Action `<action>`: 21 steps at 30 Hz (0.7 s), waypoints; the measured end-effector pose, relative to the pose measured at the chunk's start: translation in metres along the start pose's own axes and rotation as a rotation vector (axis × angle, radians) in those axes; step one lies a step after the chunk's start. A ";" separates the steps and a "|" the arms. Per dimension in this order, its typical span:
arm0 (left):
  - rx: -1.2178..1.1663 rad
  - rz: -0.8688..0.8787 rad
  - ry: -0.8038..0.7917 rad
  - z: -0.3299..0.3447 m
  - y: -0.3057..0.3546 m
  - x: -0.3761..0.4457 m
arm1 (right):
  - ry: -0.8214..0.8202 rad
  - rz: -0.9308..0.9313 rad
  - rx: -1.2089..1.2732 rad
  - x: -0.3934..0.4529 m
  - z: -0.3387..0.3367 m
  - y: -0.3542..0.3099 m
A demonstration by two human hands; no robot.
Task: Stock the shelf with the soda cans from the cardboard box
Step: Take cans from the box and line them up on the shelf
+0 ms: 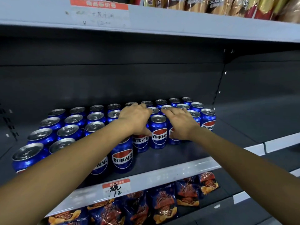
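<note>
Blue cans (158,132) stand in rows on the dark shelf (170,156). The left hand (135,118) and right hand (181,122) each grasp a can among them.

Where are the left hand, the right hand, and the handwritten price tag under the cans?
left hand (135,118), head view, back of the hand.
right hand (181,122), head view, back of the hand.
handwritten price tag (116,187), head view, middle of the label on the shelf edge.

Shop aisle: grey metal shelf (162,173) with handwritten price tag (116,187), rows of soda cans (158,132), snack bags (164,203) below.
</note>
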State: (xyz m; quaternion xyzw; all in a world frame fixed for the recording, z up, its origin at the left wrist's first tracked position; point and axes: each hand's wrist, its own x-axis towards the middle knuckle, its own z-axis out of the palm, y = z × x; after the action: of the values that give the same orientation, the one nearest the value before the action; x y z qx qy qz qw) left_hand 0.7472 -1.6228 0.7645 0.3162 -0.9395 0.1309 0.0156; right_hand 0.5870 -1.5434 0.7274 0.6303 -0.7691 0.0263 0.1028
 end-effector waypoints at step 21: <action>-0.052 0.082 0.008 0.002 0.036 0.036 | 0.005 -0.057 0.095 -0.003 0.006 0.059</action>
State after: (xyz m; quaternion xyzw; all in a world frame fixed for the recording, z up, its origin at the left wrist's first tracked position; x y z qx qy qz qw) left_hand 0.6972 -1.6170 0.7579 0.2763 -0.9547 0.1080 0.0222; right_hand 0.5287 -1.5298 0.7260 0.6559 -0.7485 0.0614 0.0755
